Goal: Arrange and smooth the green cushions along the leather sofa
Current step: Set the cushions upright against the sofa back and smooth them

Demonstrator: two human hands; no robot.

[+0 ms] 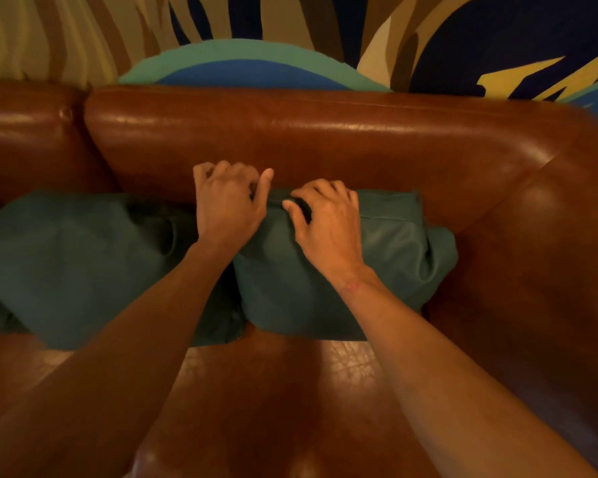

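Note:
Two dark green cushions lean against the backrest of the brown leather sofa (325, 139). The right cushion (394, 257) sits in the sofa's right corner, the left cushion (76, 263) beside it, their edges touching under my left forearm. My left hand (227, 201) grips the top edge of the right cushion at its left corner, fingers curled behind it. My right hand (325, 219) lies on the same top edge, fingers pinching a fold of the fabric. The fabric is creased around both hands.
The sofa's right armrest (539, 270) rises just beside the right cushion. The seat (273, 391) stretches toward me in front of the cushions. A second backrest section (25, 132) continues to the left. A painted wall (256, 36) stands behind the sofa.

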